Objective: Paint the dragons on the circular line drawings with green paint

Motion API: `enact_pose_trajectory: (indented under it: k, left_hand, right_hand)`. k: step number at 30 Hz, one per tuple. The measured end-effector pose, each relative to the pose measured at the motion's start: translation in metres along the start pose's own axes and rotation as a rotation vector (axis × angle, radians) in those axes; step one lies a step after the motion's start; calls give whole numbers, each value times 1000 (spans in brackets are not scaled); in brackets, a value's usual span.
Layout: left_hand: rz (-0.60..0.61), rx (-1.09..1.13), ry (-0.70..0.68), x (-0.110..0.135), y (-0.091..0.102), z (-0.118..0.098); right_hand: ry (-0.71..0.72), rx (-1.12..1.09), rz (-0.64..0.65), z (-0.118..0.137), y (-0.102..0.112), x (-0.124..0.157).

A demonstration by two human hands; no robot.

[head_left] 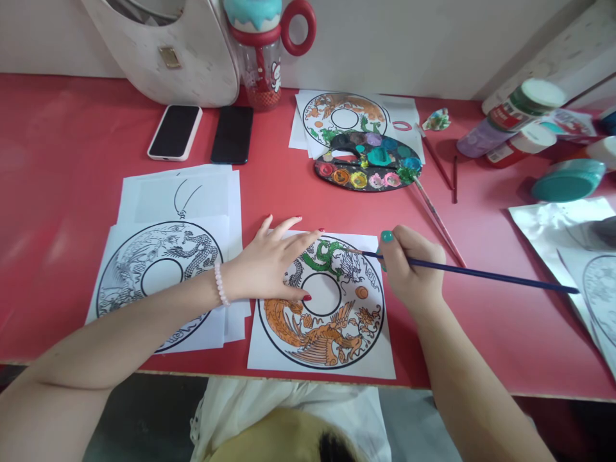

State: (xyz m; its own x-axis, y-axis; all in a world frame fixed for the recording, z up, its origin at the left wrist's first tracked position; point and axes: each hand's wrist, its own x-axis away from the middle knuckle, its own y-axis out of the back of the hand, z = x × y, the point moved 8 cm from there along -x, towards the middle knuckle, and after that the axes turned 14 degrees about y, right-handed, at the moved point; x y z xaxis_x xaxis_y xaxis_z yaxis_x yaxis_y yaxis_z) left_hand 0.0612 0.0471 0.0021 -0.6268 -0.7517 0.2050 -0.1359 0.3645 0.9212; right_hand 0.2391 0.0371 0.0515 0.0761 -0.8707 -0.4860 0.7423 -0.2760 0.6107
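Note:
My right hand (pixel 411 266) is closed around a blue-handled paintbrush (pixel 486 274), whose tip meets the green part of a dragon at the top of a printed sheet (pixel 370 359). On that sheet a ring design holds an orange-painted phoenix below and a partly green dragon above. My left hand (pixel 274 260) lies flat with fingers spread across the sheet's upper left, covering part of the drawing. A black paint palette (pixel 337 178) with several colours sits beyond the sheet. Another brush (pixel 437 218) with a red handle rests with its bristles in the palette's green paint.
Unpainted printed sheets (pixel 115 256) lie under my left forearm. Farther back are a white phone (pixel 176 133), a black phone (pixel 231 135), a handbag (pixel 192 64) and a cup (pixel 262 70). Paint bottles (pixel 522 109) and a green-lidded jar (pixel 568 179) stand at right.

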Motion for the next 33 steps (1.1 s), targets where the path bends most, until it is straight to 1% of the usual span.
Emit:
enact_pose_trajectory:
  k: [4,18,25,33]
  left_hand:
    - [8,2,6,0,0,0]
    - [2,7,2,0,0,0]
    - [-10,5,0,1,0,0]
    - [-1,6,3,0,0,0]
  right_hand:
    - [16,-3,15,2,-2,-1]
    - [-15,21,-17,-2,3,-1]
    - [52,33,15,3,0,-3]
    - [42,39,20,2,-1,-2]
